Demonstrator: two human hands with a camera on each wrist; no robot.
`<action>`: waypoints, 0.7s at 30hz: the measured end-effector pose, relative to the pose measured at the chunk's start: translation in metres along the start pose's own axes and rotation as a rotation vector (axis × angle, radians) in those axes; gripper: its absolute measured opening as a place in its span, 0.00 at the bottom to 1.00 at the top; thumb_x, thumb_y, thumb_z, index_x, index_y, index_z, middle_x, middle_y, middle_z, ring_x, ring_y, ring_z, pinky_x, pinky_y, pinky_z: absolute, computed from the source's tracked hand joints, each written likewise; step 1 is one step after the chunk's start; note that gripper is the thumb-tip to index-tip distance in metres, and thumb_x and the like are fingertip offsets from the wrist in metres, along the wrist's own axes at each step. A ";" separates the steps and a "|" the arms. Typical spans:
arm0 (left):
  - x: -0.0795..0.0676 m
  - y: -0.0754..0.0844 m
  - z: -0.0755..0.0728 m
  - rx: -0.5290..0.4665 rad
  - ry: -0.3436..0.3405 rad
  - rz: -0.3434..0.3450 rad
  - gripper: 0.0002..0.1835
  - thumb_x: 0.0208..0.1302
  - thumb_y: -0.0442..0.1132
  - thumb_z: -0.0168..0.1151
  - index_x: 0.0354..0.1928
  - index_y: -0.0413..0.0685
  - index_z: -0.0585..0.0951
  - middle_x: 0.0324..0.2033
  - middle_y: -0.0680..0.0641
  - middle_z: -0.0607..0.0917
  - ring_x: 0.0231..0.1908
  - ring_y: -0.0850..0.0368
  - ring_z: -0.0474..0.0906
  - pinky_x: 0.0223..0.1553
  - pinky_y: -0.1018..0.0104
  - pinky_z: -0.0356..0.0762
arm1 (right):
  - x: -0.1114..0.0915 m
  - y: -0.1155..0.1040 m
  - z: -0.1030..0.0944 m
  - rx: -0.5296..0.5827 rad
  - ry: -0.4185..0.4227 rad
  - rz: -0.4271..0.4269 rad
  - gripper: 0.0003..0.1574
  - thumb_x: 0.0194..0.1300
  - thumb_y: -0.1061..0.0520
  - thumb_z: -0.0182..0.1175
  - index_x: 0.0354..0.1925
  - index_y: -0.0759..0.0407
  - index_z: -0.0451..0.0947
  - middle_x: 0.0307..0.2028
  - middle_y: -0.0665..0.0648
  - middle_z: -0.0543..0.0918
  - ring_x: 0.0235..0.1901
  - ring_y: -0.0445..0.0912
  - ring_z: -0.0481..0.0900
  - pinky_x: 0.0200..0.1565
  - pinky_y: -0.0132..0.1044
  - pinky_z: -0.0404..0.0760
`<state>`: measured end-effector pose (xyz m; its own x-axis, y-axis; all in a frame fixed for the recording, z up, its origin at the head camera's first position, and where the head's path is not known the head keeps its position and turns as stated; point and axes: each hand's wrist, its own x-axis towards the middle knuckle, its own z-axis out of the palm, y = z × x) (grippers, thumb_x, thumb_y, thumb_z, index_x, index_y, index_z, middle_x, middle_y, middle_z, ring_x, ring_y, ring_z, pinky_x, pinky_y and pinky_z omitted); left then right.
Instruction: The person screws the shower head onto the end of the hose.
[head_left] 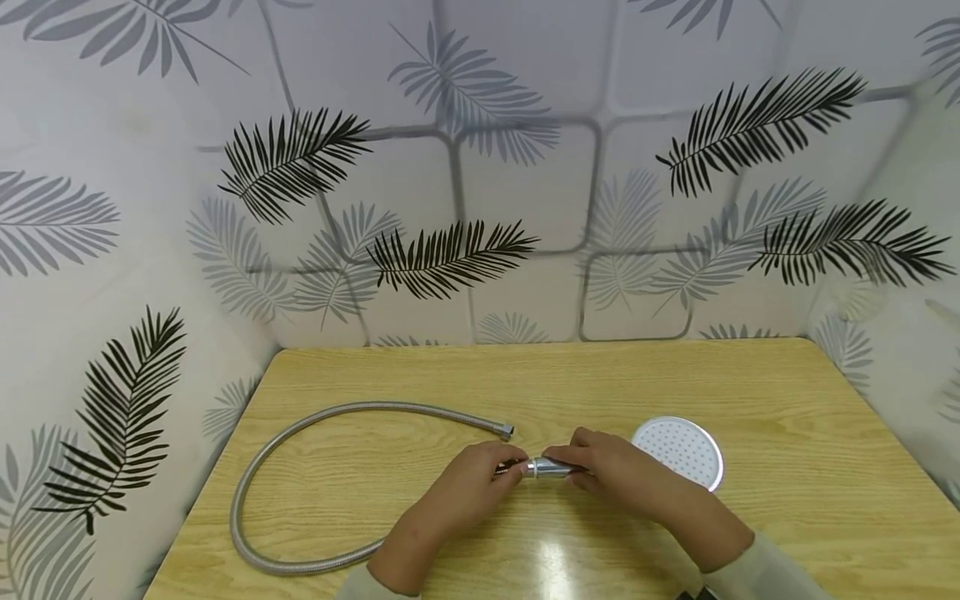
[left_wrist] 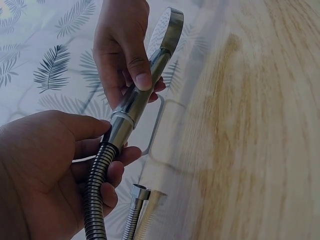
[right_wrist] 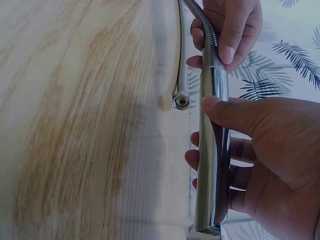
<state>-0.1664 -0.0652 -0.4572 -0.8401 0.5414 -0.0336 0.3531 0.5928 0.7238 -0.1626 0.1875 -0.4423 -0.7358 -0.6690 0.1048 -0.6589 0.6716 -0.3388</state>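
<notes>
Pale walls [head_left: 525,200] patterned with grey and black leaves rise around a light wood table [head_left: 817,467]. Above its near part, a person in light sleeves [head_left: 761,571] holds a silver shower head [head_left: 678,450] joined end to end with a ribbed metal hose [head_left: 360,407]. The left hand [head_left: 472,483] pinches the hose's smooth end piece, thumb and fingers curled around it, right against the handle. The right hand [head_left: 618,467] grips the handle, thumb on one side and bent fingers on the other. Beyond the right wrist shows the round, white, dotted spray face. The hose loops left across the table, its loose end nut [head_left: 507,431] lying just beyond the hands.
</notes>
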 end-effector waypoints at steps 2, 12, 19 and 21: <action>0.000 0.000 0.000 0.011 0.000 0.002 0.17 0.77 0.50 0.55 0.56 0.51 0.84 0.51 0.53 0.85 0.44 0.66 0.80 0.43 0.71 0.79 | 0.000 0.000 0.000 0.000 0.000 -0.001 0.25 0.66 0.58 0.67 0.62 0.52 0.81 0.36 0.48 0.78 0.29 0.33 0.66 0.31 0.26 0.72; 0.001 0.000 0.001 0.034 0.007 0.015 0.14 0.75 0.48 0.58 0.55 0.51 0.84 0.50 0.54 0.85 0.49 0.63 0.81 0.47 0.70 0.80 | 0.000 -0.001 0.000 -0.002 0.006 -0.011 0.25 0.66 0.58 0.67 0.61 0.52 0.81 0.36 0.49 0.79 0.29 0.33 0.67 0.31 0.26 0.72; 0.001 -0.001 0.001 0.040 0.012 0.028 0.14 0.74 0.48 0.60 0.54 0.52 0.84 0.49 0.55 0.84 0.47 0.65 0.80 0.47 0.70 0.79 | 0.000 -0.001 -0.001 0.008 0.001 -0.007 0.25 0.66 0.58 0.67 0.61 0.52 0.81 0.37 0.50 0.79 0.29 0.33 0.68 0.31 0.26 0.72; 0.001 -0.001 0.001 0.041 0.012 0.031 0.14 0.74 0.48 0.60 0.54 0.52 0.84 0.49 0.56 0.84 0.46 0.65 0.80 0.47 0.70 0.79 | 0.000 -0.001 -0.001 0.007 -0.002 -0.006 0.25 0.66 0.58 0.67 0.62 0.52 0.81 0.37 0.50 0.79 0.29 0.33 0.68 0.31 0.27 0.72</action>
<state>-0.1675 -0.0644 -0.4582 -0.8334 0.5526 -0.0030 0.3955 0.6001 0.6953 -0.1618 0.1872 -0.4405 -0.7318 -0.6734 0.1052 -0.6619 0.6655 -0.3449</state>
